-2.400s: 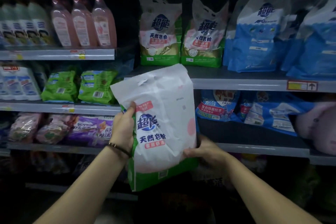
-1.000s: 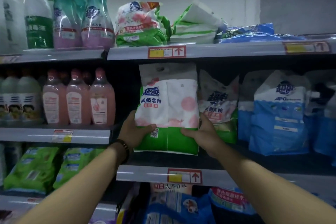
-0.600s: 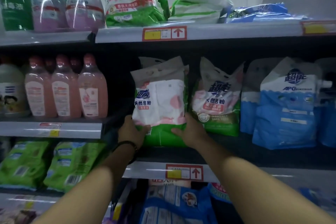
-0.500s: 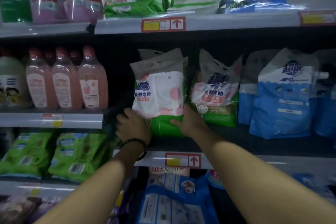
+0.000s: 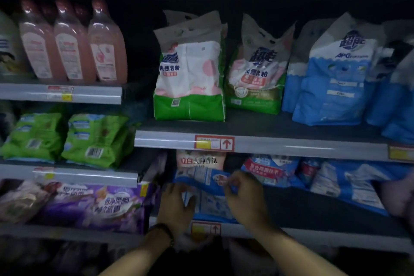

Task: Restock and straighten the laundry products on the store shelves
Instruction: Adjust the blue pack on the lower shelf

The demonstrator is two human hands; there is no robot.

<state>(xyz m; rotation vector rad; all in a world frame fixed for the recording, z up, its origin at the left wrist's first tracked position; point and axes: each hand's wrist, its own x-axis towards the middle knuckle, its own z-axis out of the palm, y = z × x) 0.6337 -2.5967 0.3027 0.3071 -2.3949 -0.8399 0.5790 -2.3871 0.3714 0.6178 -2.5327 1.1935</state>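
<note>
Presently both hands are at the lower shelf [image 5: 313, 234], working on a blue bag [image 5: 207, 205] of laundry product that sits at the shelf's front edge, directly above a yellow price tag [image 5: 205, 229]. The left hand [image 5: 175, 207] lies against the bag's left edge, fingers pointing up and thumb across its face; motion blur prevents confirming whether it actually clamps the bag. A dark bracelet [image 5: 167, 232] is on that wrist. The right hand [image 5: 245, 197] has its fingers curled onto the bag's upper right edge and pinches the packaging there. Behind the blue bag stands a pink-topped pouch [image 5: 199, 160], partly hidden by it. On the shelf above [image 5: 291, 143], a white-and-green bag [image 5: 189, 78] stands upright at the left end of the row, with no hand on it. A second white-and-green bag [image 5: 257, 74] stands just beside it on the right, and tall blue bags [image 5: 331, 78] follow further right. In the left bay, pink bottles [image 5: 71, 45] stand in a row on the upper level, green pouches [image 5: 67, 139] lie below them, and purple pouches [image 5: 96, 206] lie lowest. More blue packs [image 5: 347, 184] lie flat to the right of the hands.
</note>
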